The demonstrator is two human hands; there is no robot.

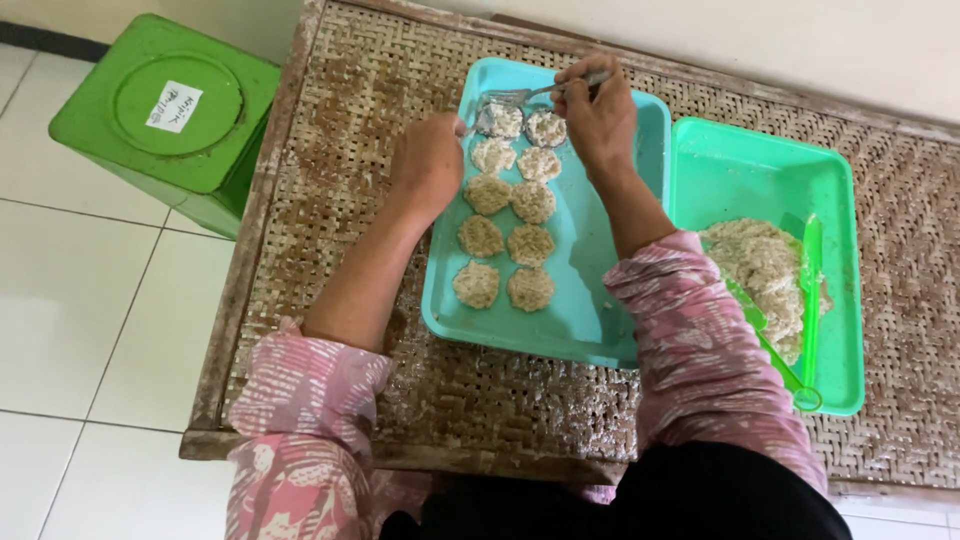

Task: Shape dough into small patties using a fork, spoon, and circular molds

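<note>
Both forearms reach forward over the turquoise tray (600, 330). The right hand (598, 115) hovers above the tray's far end, fingers pinched shut around a metal fork (520, 96) whose tines rest by the farthest pale patties (510, 205), which lie in two rows along the tray's left half. The left hand (428, 165) sits at the tray's left rim, fingers curled inward; whether they grip a spoon there is unclear. Right of the tray, touching it, a green tub (760, 170) holds a crumbly mix and green utensils. Everything rests on a woven bamboo table (330, 150); left of it, a green bin (165, 115) stands on white floor tiles (70, 300).
</note>
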